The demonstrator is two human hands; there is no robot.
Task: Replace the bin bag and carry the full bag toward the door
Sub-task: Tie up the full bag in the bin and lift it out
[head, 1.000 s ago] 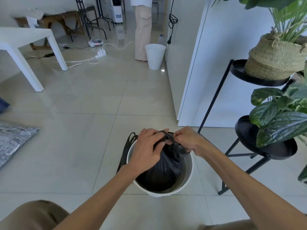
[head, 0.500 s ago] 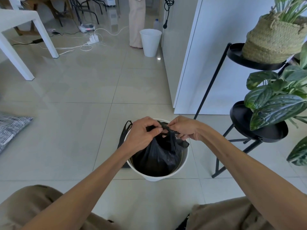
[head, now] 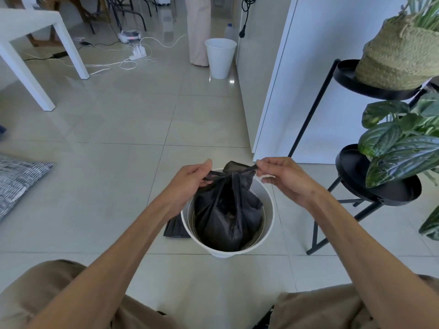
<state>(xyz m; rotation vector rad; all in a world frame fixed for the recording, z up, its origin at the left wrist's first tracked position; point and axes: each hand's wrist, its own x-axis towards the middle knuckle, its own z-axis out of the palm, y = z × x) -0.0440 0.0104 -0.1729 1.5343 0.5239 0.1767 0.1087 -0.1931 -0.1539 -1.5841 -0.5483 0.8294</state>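
Observation:
A full black bin bag (head: 228,214) sits inside a round white bin (head: 267,230) on the tiled floor in front of me. Its top is gathered into a knot above the rim. My left hand (head: 190,184) pinches the bag's left end. My right hand (head: 282,176) pinches the right end, and the two ends are stretched apart. A folded black bag (head: 174,230) lies flat on the floor against the bin's left side.
A black plant stand (head: 370,188) with leafy plants and a woven basket (head: 399,51) stands close on the right. A white wall corner (head: 268,115) is behind it. Farther off are a second white bin (head: 220,58), a standing person's legs (head: 197,32), floor cables (head: 128,60), a white table (head: 31,43) and a striped cushion (head: 19,181).
My hands have moved apart from over the bag's top and now pull its two ends outward, tightening the knot. The camera has tilted slightly.

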